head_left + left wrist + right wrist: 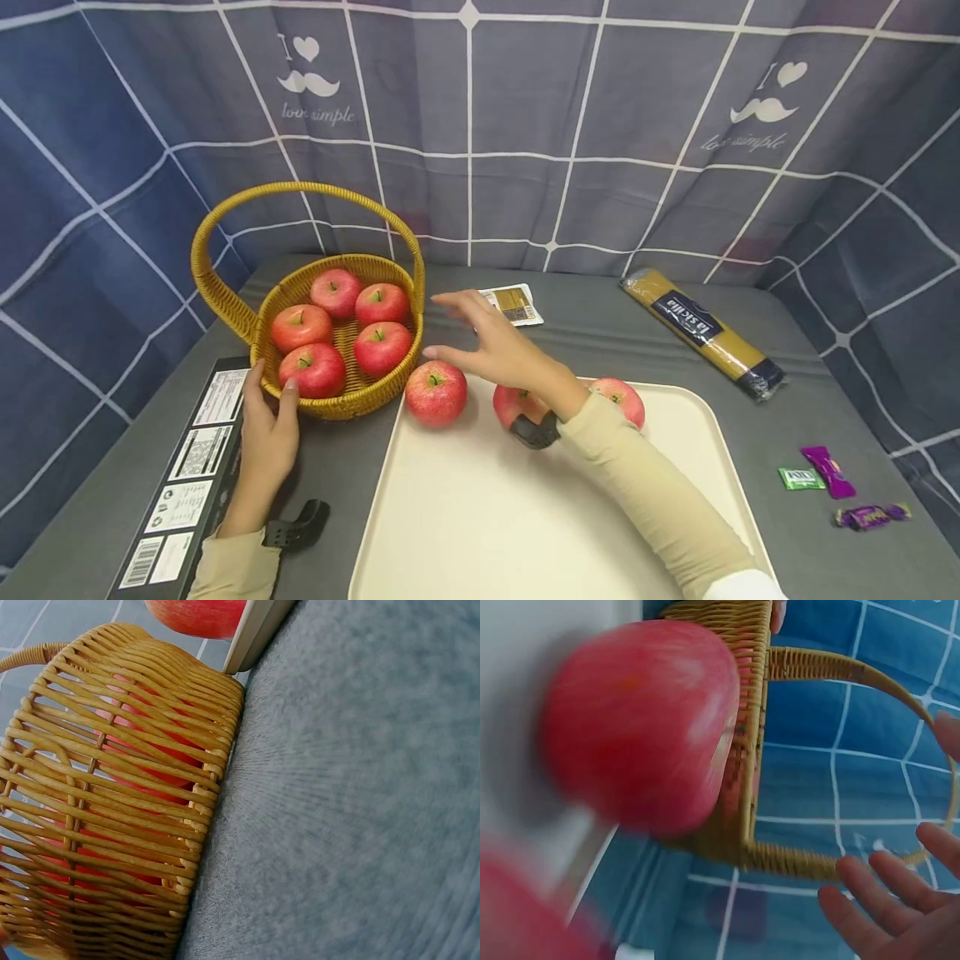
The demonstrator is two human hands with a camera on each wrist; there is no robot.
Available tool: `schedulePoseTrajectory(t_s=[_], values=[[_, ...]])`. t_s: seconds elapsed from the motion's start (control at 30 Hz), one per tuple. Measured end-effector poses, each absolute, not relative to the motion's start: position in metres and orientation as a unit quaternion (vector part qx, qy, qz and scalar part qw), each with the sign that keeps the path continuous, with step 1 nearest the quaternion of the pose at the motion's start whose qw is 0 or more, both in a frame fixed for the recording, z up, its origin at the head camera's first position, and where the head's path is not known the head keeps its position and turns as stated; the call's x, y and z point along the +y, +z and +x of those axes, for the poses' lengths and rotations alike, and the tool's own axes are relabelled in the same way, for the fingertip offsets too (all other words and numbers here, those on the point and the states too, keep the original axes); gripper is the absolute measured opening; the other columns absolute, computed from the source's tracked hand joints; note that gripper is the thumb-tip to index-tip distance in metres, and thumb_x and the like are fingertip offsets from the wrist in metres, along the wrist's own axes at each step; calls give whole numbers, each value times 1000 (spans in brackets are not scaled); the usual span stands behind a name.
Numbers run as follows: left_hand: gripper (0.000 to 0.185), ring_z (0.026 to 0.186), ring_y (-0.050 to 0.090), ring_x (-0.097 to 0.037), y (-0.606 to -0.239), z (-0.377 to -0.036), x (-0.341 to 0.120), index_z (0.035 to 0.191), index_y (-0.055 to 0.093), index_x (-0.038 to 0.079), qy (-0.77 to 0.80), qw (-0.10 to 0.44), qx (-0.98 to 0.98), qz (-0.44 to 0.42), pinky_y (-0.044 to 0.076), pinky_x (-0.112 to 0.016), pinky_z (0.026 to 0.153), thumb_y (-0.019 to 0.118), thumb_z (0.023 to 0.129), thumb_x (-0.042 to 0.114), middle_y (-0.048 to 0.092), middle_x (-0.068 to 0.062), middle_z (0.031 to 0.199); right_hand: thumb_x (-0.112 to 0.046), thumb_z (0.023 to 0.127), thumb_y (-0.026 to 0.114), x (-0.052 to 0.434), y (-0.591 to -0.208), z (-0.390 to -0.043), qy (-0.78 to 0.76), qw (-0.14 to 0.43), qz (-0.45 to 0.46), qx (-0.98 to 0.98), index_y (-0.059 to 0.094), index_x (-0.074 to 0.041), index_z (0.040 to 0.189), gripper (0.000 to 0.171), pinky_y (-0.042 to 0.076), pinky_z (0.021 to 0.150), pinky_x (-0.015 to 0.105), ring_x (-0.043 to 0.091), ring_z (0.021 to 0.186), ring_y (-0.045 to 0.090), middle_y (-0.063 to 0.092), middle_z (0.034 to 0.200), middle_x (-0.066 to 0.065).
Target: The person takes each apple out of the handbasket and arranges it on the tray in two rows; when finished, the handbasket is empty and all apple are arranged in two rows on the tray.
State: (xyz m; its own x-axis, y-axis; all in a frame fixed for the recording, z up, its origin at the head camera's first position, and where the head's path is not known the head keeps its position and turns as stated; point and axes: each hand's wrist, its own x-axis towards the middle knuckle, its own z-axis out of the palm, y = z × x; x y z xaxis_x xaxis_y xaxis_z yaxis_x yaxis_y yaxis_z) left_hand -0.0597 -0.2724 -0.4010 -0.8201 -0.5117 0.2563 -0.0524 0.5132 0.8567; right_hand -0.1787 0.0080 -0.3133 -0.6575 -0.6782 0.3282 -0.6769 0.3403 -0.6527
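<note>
A woven yellow basket (225, 300) with a hoop handle holds several red apples (382, 346) at the left. My left hand (268, 425) rests against the basket's near rim, thumb and a finger touching the weave (112, 802). Three red apples lie at the far edge of a cream tray (480, 517): one at its left corner (436, 393), one (517, 404) partly hidden by my wrist, one (621, 398) behind my sleeve. My right hand (491, 337) hovers open above the tray's left apple (641, 724), fingers (885, 892) spread, holding nothing.
A black printed box (183, 483) lies at the left front edge. A small packet (513, 303) sits behind my right hand. A long pasta pack (701, 332) lies at the right back. Three wrapped candies (828, 471) lie at the right front. Checked blue cloth encloses the table.
</note>
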Motion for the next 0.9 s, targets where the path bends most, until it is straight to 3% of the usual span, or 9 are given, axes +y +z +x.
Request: schedulePoseTrajectory(t_s=[0.37, 0.53, 0.77, 0.9], values=[[57, 135, 24, -35, -402, -60, -272, 142, 20, 8, -456, 264, -836, 156, 17, -52, 110, 45, 94, 24, 25, -19, 146, -55, 75, 62, -93, -307, -212, -282, 129, -396, 864, 31, -15, 138, 80, 36, 103, 34, 21, 122, 43, 35, 136, 11], [58, 135, 23, -35, -401, -59, -272, 142, 20, 7, -454, 258, -838, 156, 17, -53, 110, 45, 94, 25, 24, -20, 146, -54, 75, 64, -112, -304, -211, -191, 187, -366, 891, 25, -14, 142, 87, 30, 108, 38, 26, 133, 33, 24, 147, 16], [59, 136, 22, -33, -400, -59, -272, 142, 18, 7, -456, 251, -839, 160, 17, -51, 110, 45, 94, 27, 23, -18, 146, -52, 72, 68, -118, -313, -205, -63, 161, -375, 911, 32, -15, 138, 85, 36, 103, 40, 33, 127, 36, 37, 139, 13], [59, 136, 22, -33, -398, -58, -274, 142, 18, 6, -454, 249, -840, 163, 16, -51, 111, 45, 94, 28, 23, -18, 146, -44, 67, 76, -116, -320, -207, -139, 148, -383, 901, 32, -17, 138, 88, 34, 105, 38, 28, 129, 36, 43, 136, 7]])
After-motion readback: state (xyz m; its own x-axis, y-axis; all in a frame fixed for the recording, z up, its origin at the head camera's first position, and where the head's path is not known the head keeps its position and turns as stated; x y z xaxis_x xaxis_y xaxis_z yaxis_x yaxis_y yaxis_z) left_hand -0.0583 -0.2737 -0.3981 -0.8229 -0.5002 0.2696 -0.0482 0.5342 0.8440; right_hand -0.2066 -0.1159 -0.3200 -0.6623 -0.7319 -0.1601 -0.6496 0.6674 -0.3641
